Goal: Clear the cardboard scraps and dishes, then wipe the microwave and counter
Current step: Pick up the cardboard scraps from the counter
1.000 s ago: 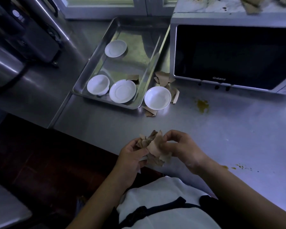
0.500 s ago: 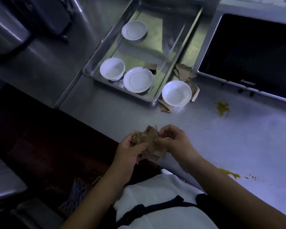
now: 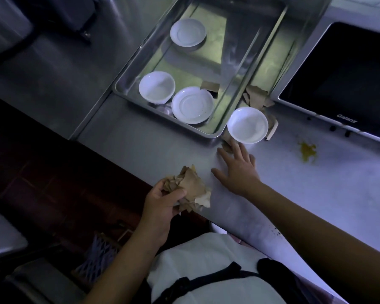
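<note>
My left grip [image 3: 162, 207] is clamped around a crumpled bundle of cardboard scraps [image 3: 191, 189], fingers curled under it and thumb across the top, held just over the near edge of the desk [image 3: 294, 194]. My right grip [image 3: 239, 170] is apart, fingers straight and spread, palm down low over the desk surface and holding nothing. Its fingertips [image 3: 223, 152] reach a small loose scrap [image 3: 226, 144] that lies at the near side of a white bowl [image 3: 247, 125]; I cannot tell whether they press on it. That bowl stands on the desk just beside the near right corner of a steel tray [image 3: 219, 130]. More torn scraps [image 3: 258, 98] lie behind the bowl, between the tray and the microwave [image 3: 342, 69], and one sticks out at the bowl's right side. Inside the tray, a second bowl [image 3: 156, 86] and a saucer [image 3: 192, 104] sit touching at the near end, a piece of cardboard [image 3: 210, 86] lies just behind that saucer, and another saucer [image 3: 188, 32] rests well apart at the far end. A yellow stain [image 3: 307, 150] marks the desk in front of the microwave door, to the right of my open hand, and small dark specks [image 3: 276, 232] dot the near edge by my right forearm.
</note>
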Motion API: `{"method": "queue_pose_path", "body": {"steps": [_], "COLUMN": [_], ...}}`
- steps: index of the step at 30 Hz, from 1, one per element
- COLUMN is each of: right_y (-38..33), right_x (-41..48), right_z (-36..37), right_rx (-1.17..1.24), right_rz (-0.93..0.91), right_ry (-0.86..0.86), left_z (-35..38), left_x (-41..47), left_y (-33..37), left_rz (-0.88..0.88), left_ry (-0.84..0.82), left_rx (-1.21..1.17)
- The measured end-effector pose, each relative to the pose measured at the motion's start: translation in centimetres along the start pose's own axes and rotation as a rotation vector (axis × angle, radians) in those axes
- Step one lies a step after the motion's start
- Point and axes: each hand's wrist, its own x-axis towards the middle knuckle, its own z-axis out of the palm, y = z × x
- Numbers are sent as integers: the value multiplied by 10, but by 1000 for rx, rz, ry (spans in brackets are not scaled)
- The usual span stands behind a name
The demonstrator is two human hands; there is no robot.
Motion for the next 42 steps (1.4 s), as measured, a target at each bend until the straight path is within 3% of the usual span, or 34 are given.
{"method": "queue_pose_path", "body": {"steps": [9,19,25,34,38,42], "right_y": [-7,19,14,14,16,6], "right_x": [15,-13,9,8,-14,-60], "right_z": [17,21,16,12,3,-25], "right_rx": [-41,135,160,183,469,1072], "right_rz": [37,-21,15,74,114,179], "right_ry": [51,138,299,336,304,235], "left_z": [-4,-5,-2,-1,1,5], "left_x": [4,-4,-14,-25,-26,-29], "left_y": [4,-2,-4,-12,-14,-16], "left_rz": [2,-13,-10,13,12,10], "left_ry": [7,-18,-28,-13,8,18], "left_rx": [11,69,63,83,64,52]}}
